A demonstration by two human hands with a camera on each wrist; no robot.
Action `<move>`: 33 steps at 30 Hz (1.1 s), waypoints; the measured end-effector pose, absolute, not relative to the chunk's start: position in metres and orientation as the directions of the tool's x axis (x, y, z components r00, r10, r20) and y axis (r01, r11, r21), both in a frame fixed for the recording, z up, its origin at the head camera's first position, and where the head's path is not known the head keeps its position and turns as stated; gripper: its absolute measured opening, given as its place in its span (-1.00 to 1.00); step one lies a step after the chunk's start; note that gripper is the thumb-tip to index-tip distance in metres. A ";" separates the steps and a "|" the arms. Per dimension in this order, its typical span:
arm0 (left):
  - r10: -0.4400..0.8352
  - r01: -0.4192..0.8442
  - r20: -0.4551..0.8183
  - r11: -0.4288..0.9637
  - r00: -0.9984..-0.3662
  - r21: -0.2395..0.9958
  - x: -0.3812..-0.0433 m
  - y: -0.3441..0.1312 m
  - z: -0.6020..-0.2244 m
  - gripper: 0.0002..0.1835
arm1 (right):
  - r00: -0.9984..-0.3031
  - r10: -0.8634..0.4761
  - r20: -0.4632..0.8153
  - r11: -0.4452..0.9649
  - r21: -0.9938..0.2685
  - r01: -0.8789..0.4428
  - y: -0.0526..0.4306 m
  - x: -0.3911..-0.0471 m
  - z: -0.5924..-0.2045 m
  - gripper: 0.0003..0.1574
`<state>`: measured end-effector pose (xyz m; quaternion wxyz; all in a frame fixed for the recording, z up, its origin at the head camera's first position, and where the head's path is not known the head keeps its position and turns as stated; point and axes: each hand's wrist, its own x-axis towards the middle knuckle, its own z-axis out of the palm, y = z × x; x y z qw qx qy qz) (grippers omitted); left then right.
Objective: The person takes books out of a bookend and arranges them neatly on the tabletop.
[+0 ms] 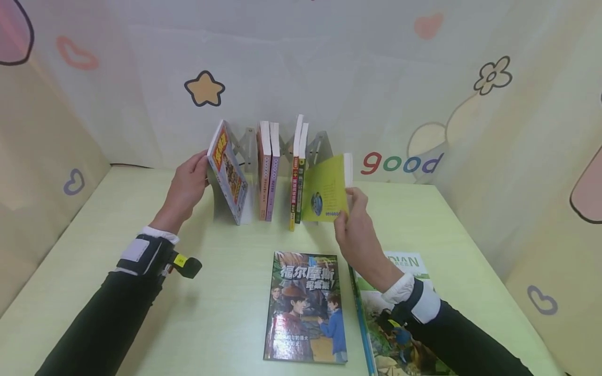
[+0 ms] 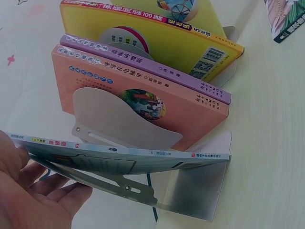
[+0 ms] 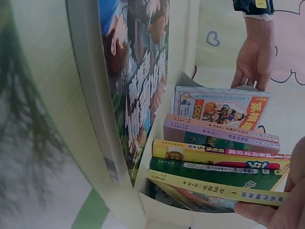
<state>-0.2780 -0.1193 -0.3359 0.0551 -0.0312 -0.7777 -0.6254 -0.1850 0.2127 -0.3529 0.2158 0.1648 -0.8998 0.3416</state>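
Observation:
My left hand grips a thin blue-and-white comic book by its outer upper edge, and the book leans at the left end of a metal book rack. In the left wrist view the fingers lie behind a metal end plate, beside that book's spine. On the other side my right hand pinches a yellow-green book, thumb on its cover. It stands at the rack's right end, beside a dark green book. Its lower edge against the rack is hard to see.
Between the two held books stand a pink book, a purple book and a yellow-and-red book. A comic book lies flat in front. Larger books lie under my right forearm. A patterned curtain hangs behind the table.

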 end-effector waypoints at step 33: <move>-0.002 0.100 0.103 0.220 -0.995 0.970 -0.280 -0.125 -0.336 -0.31 | -0.857 0.012 0.515 0.533 -0.729 -0.431 0.269 -0.150 -0.301 -0.51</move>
